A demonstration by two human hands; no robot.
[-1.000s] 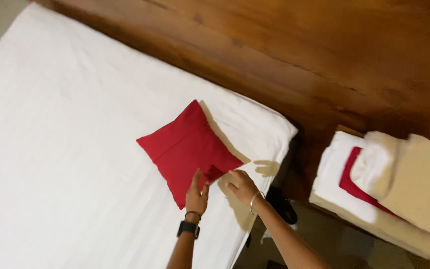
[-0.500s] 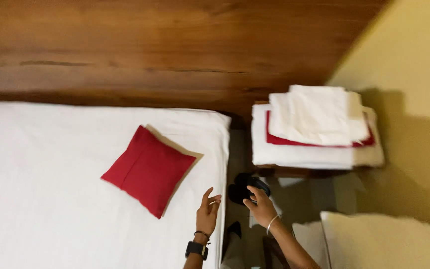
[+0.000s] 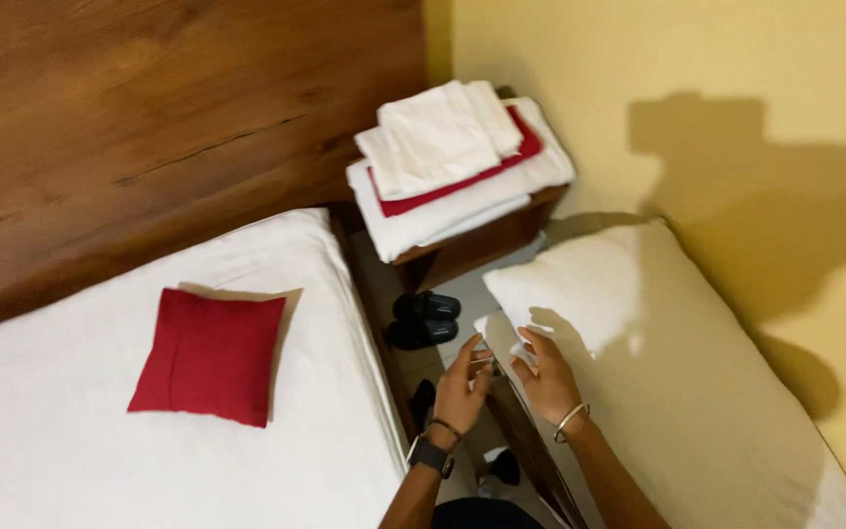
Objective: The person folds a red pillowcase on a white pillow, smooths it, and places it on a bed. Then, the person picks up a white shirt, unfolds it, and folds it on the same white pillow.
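My left hand (image 3: 461,386) and my right hand (image 3: 544,374) hover side by side over the gap between two beds, fingers spread and holding nothing. My right hand is at the near corner of a white pillow (image 3: 580,289) lying on the right-hand bed (image 3: 707,411). A black watch is on my left wrist and a bangle on my right. A red square cushion (image 3: 210,355) lies flat on the white sheet of the left-hand bed (image 3: 100,460), well to the left of both hands.
A wooden nightstand (image 3: 482,235) carries a stack of folded white and red linens (image 3: 452,157). Black slippers (image 3: 425,319) sit on the floor between the beds. A wooden headboard (image 3: 149,127) and a yellow wall (image 3: 736,118) close the far side.
Both hands have left the red cushion and swung right, across the gap toward the second bed's pillow. The view has turned right with them; the cushion stays on the left bed.
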